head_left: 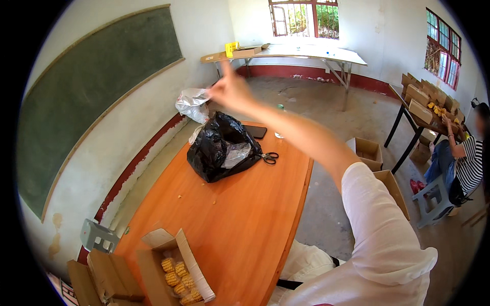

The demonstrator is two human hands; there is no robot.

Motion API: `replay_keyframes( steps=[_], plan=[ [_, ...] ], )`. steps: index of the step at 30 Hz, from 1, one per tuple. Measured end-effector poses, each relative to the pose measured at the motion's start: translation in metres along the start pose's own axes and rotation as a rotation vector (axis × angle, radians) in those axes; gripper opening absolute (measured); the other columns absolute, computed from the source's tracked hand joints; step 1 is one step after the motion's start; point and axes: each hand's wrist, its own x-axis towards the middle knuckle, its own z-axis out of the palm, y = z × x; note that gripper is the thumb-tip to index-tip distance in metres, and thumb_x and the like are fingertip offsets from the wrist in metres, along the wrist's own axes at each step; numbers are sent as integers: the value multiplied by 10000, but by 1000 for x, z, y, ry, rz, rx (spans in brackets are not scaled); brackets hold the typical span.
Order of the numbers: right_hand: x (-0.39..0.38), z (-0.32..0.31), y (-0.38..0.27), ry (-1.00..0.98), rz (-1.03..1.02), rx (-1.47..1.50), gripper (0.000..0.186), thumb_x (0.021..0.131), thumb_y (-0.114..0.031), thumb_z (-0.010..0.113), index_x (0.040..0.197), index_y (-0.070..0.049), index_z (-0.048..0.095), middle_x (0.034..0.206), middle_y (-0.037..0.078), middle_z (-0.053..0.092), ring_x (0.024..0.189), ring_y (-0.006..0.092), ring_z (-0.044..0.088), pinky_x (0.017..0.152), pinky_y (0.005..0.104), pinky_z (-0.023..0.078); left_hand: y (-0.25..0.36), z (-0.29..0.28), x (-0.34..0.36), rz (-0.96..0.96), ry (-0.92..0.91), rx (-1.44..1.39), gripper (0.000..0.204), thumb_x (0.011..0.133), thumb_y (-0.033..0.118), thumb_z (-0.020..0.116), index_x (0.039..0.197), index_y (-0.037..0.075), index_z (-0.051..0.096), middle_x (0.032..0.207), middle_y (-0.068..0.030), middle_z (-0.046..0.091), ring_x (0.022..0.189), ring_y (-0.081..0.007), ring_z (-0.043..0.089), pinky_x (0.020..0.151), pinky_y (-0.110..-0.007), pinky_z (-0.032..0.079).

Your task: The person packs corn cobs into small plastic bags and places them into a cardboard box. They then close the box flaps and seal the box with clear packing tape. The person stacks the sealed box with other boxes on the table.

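Holding out the right hand (229, 92) by the whitish plastic bag (193, 107), upper left of centre, apparently handling it with a grip too blurred to tell, leaving the left hand out of frame, and probably needing a firm pinch next.

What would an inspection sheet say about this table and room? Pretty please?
Surface: orange wooden table with small yellowish bits.
Job's things: crumpled black plastic bag; open brown cardboard box holding bumpy yellow packets.
Clutter: black-handled scissors beside the black bag; dark rectangular phone.
Grip: bare right hand raised, blurred, near a whitish translucent plastic bag; contact unclear. Left hand not in view.
Cables: nothing seen.
Surroundings: dark green rectangular chalkboard; person in striped top seated at right.
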Motion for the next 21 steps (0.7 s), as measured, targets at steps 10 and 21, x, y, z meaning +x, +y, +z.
replay_keyframes(
  steps=[10, 21],
  plan=[
    [-14, -14, -11, -508, 60, 463, 311, 876, -133, 612, 1174, -58, 566, 836, 45, 660, 740, 90, 612, 668, 234, 486, -17, 28, -13, -95, 146, 27, 376, 758, 61, 711, 1128, 53, 646, 894, -62, 653, 746, -207, 614, 629, -297, 509],
    [-190, 139, -93, -1066, -20, 484, 370, 896, 25, 479, 1246, -91, 501, 1021, 93, 666, 1009, 205, 624, 833, 323, 486, 4, 81, -75, -587, 612, -368, 163, 767, 29, 736, 898, -1, 644, 883, -100, 657, 757, -182, 633, 650, -253, 493]
  ],
)
